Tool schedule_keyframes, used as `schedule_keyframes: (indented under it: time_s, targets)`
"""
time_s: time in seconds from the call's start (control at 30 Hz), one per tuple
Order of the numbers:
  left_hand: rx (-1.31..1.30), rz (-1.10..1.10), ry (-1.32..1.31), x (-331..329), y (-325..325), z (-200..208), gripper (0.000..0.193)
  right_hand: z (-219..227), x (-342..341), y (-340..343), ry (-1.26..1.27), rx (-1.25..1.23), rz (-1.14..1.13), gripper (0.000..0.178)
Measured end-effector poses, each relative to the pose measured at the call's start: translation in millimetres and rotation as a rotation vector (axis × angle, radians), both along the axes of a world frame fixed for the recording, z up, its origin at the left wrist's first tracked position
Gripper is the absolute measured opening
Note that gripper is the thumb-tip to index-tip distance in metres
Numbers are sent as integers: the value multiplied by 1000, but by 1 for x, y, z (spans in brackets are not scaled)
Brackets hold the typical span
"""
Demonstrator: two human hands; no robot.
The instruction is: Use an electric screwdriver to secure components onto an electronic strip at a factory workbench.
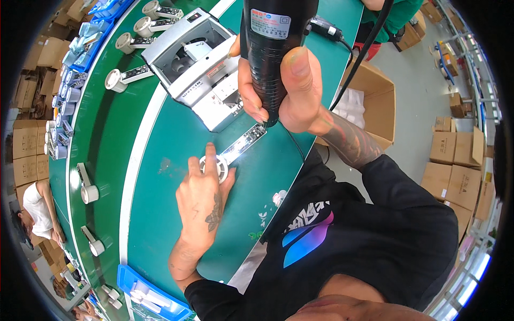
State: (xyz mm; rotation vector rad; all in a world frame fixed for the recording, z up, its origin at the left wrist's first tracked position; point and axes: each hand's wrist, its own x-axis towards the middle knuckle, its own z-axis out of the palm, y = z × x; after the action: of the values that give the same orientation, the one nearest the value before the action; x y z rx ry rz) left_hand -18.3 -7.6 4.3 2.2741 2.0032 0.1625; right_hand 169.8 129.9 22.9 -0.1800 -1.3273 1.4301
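Observation:
My right hand (301, 88) is wrapped round a black electric screwdriver (265, 69), held upright with its lower end over the far tip of a white handheld device. This white device (245, 143) lies on the green bench, with a round ring-shaped head and a straight handle whose circuit board is exposed. Fingers of my left hand (201, 195) grip the round head from the near side. Whether the screwdriver bit touches a screw is hidden behind the tool and my fingers. Just beyond the handle stands a grey and white screw feeder machine (214, 109).
Left of the bench runs a green conveyor (107, 144) carrying several similar devices. A blue bin (126, 278) with white parts sits at the near left. Another screwdriver (326, 28) lies at the far edge, its cable hanging near an open cardboard box (380, 101). Other people are nearby.

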Motion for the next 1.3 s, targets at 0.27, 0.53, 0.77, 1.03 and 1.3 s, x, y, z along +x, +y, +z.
schedule_keyframes:
  time_s: [0.27,0.53,0.77,1.03,1.3]
  targets:
    - [-1,-4,0,2,1,1,58,-10,4,-4,2,41,16,64]
    - [-91,59,-47,5,6,10,60,-14,12,-20,-104,-120,52,88]
    - [17,5,4,-2,-1,-3,59,23,7,-8,-66,-40,48,106]
    - [25,-8,15,2,-2,0,63,31,-45,36,-29,278,-93,47]
    - [36,-13,-60,-2,-4,-4,67,26,-50,-6,79,76,97,50]
